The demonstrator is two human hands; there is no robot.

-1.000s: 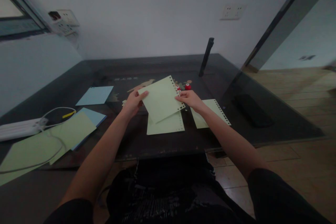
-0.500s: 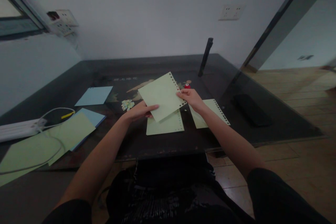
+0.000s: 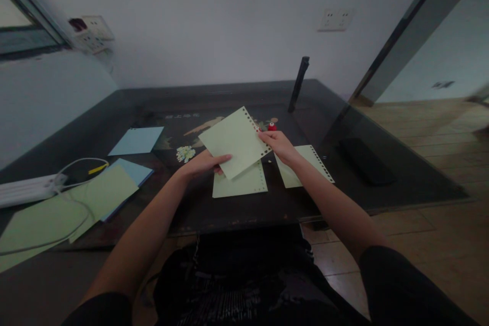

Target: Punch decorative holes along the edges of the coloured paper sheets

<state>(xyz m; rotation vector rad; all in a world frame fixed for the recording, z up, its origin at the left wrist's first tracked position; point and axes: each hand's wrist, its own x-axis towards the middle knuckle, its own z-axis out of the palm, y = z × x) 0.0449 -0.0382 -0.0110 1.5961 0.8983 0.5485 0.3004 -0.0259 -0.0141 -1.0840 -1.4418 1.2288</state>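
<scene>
Green punched sheet (image 3: 235,141): light, limp, tearable at its holes; left hand (image 3: 202,164) and right hand (image 3: 278,143) fingers pinch opposite edges above the desk (image 3: 382,112) centre.

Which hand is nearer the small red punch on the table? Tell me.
Right. The right hand grips the green sheet just in front of the red punch; the left hand holds the sheet's near-left corner, farther off.

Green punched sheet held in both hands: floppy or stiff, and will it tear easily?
Probably floppy: the sheet is thin, and the left hand and right hand hold it at opposite edges. Likely very light, so it may slide on the glossy table. The punched edge looks like the weak spot for tearing.
</scene>
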